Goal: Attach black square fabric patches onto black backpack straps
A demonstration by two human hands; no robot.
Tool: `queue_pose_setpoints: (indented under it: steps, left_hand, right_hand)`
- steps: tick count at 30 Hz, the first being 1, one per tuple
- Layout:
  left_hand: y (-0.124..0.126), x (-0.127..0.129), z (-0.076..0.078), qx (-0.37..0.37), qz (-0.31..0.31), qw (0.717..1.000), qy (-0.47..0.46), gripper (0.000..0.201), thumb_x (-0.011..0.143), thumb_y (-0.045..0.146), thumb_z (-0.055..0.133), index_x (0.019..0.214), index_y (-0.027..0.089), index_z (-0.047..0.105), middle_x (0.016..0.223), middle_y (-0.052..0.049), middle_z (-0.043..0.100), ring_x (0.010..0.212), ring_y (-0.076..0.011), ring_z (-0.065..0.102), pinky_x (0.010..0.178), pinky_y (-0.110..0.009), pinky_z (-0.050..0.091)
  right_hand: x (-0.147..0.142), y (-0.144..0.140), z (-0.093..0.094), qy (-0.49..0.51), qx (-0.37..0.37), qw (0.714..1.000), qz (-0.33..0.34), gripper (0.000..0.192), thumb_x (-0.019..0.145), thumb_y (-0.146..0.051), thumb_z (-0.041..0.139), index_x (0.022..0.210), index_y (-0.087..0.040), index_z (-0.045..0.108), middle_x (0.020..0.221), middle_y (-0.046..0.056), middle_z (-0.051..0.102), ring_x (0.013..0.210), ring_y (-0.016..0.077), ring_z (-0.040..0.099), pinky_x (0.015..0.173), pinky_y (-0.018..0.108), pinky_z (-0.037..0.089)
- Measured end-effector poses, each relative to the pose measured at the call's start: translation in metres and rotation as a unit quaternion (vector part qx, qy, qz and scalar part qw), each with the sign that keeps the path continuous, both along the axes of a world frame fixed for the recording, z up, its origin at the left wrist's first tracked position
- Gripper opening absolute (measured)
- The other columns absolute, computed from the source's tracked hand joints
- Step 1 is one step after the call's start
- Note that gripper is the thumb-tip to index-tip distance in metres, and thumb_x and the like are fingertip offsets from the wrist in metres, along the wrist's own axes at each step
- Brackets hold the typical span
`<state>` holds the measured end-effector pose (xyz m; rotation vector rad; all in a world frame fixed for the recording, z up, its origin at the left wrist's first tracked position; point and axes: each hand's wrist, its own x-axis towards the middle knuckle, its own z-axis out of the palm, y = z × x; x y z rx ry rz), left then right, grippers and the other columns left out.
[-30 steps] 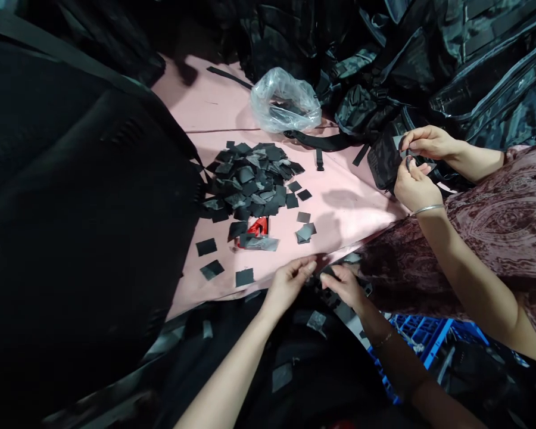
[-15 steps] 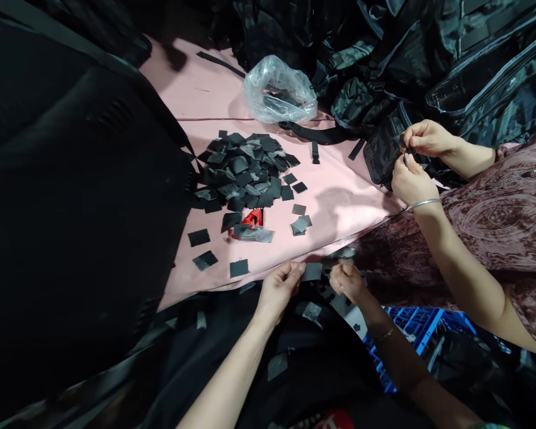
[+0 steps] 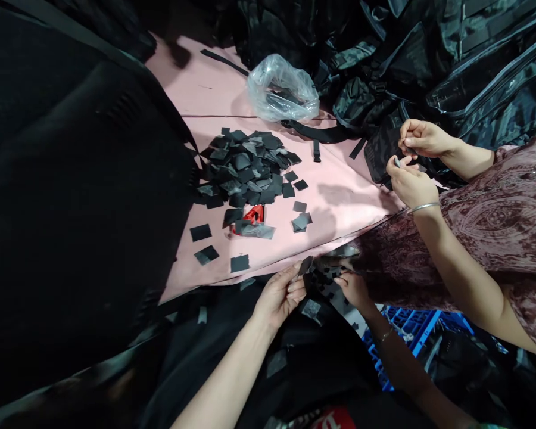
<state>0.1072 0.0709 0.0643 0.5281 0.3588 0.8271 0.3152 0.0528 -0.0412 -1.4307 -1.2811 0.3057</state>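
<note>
a pink cloth tabletop (image 3: 214, 95) keeps thin black squares (image 3: 245, 167) handy. my left hand (image 3: 277, 298) pinches one black square (image 3: 305, 265) edgewise; my right hand (image 3: 354, 288) is half-curled, hold unclear.

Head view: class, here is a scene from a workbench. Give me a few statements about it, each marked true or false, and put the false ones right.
1. The person's left hand holds a dark flat piece. True.
2. The person's right hand is touching the left hand. False: the two hands are apart.
3. The clear plastic bag is nearer the person than the pile of dark pieces. False: the bag is beyond the pile.
4. A red object lies partly covered at the near edge of the pile. True.
5. The openwork crate at lower right is yellow. False: the crate is blue.
6. The co-worker wears a silver bangle. True.
</note>
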Motion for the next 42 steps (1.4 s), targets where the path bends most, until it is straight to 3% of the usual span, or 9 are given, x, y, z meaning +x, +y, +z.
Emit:
queue_pose_setpoints:
  steps: [4,7,11,17,22,26,29,35,42]
  left_hand:
    - [-0.001,0.001,0.003,-0.044,-0.013,0.998,-0.037,0.009,0.081,0.007,0.051,0.073,0.006,0.047,0.057,0.005,0.025,0.039,0.0005,0.025,0.034,-0.009,0.018]
    - [-0.004,0.003,0.005,-0.038,0.011,0.999,-0.020,0.016,0.086,0.006,0.041,0.071,0.005,0.047,0.054,0.005,0.023,0.037,0.0003,0.025,0.033,-0.009,0.017]
    - [-0.003,0.001,0.005,-0.046,0.046,0.997,-0.049,0.017,0.087,0.006,0.039,0.071,0.006,0.045,0.055,0.004,0.025,0.038,-0.0002,0.026,0.034,-0.010,0.018]
    - [0.007,-0.012,0.001,-0.059,0.074,0.982,-0.165,0.021,0.090,0.009,0.031,0.073,0.007,0.043,0.057,0.004,0.025,0.040,-0.0011,0.028,0.035,-0.011,0.017]
    - [0.010,-0.015,-0.002,-0.049,0.083,0.979,-0.181,0.014,0.086,0.007,0.039,0.073,0.009,0.041,0.058,0.003,0.026,0.042,-0.0017,0.028,0.036,-0.012,0.018]
    - [0.008,-0.017,-0.001,-0.010,0.106,0.982,-0.157,0.018,0.078,0.006,0.054,0.070,0.010,0.039,0.059,0.004,0.026,0.043,-0.0018,0.026,0.036,-0.013,0.018]
    - [0.007,-0.017,-0.003,0.037,0.154,0.982,-0.103,0.031,0.065,0.011,0.072,0.067,0.010,0.041,0.058,0.005,0.024,0.044,-0.0020,0.024,0.036,-0.013,0.016]
    - [-0.001,0.001,-0.014,0.202,0.241,0.944,0.099,0.039,0.060,0.037,0.077,0.067,0.008,0.052,0.055,0.002,0.039,0.046,-0.0035,0.031,0.042,-0.015,0.025]
    - [-0.016,0.007,-0.014,0.170,0.181,0.966,0.071,0.038,0.059,0.037,0.077,0.070,0.011,0.051,0.052,0.003,0.036,0.046,-0.0045,0.033,0.043,-0.015,0.024]
  right_hand:
    - [-0.033,-0.006,0.037,0.144,-0.049,0.974,0.168,0.039,0.085,-0.041,0.044,0.109,-0.014,0.059,0.105,0.010,0.058,0.088,0.0152,0.058,0.077,0.031,0.048]
    - [-0.063,-0.012,0.066,0.254,-0.059,0.931,0.256,0.040,0.073,-0.040,0.059,0.101,-0.011,0.057,0.088,0.007,0.058,0.070,0.0097,0.055,0.061,0.021,0.047]
    - [-0.081,-0.012,0.077,0.243,-0.001,0.940,0.238,0.023,0.062,-0.024,0.065,0.075,-0.009,0.054,0.063,0.000,0.052,0.051,0.0046,0.044,0.047,0.016,0.035]
    - [-0.064,-0.005,0.078,0.188,-0.016,0.957,0.221,0.024,0.075,-0.033,0.055,0.070,-0.010,0.048,0.051,0.000,0.047,0.042,0.0053,0.039,0.043,0.018,0.029]
    - [-0.057,0.036,0.120,0.050,0.022,0.995,0.087,0.030,0.080,-0.037,0.049,0.063,-0.012,0.043,0.052,0.001,0.046,0.048,0.0078,0.041,0.047,0.019,0.032]
    - [-0.055,0.066,0.146,0.019,0.029,0.999,0.015,0.024,0.082,-0.034,0.049,0.083,-0.010,0.052,0.070,0.005,0.054,0.071,0.0116,0.049,0.061,0.019,0.039]
    - [-0.056,0.055,0.136,0.027,0.020,0.999,0.025,0.031,0.085,-0.040,0.043,0.088,-0.010,0.054,0.066,0.004,0.050,0.062,0.0105,0.045,0.055,0.020,0.038]
    - [-0.071,-0.003,0.094,0.241,-0.046,0.921,0.304,0.036,0.071,-0.039,0.062,0.092,-0.012,0.051,0.074,0.002,0.052,0.062,0.0095,0.054,0.055,0.022,0.046]
    - [-0.088,-0.008,0.088,0.286,-0.019,0.932,0.222,0.017,0.074,-0.025,0.057,0.081,-0.010,0.052,0.060,0.002,0.056,0.051,0.0086,0.053,0.049,0.018,0.041]
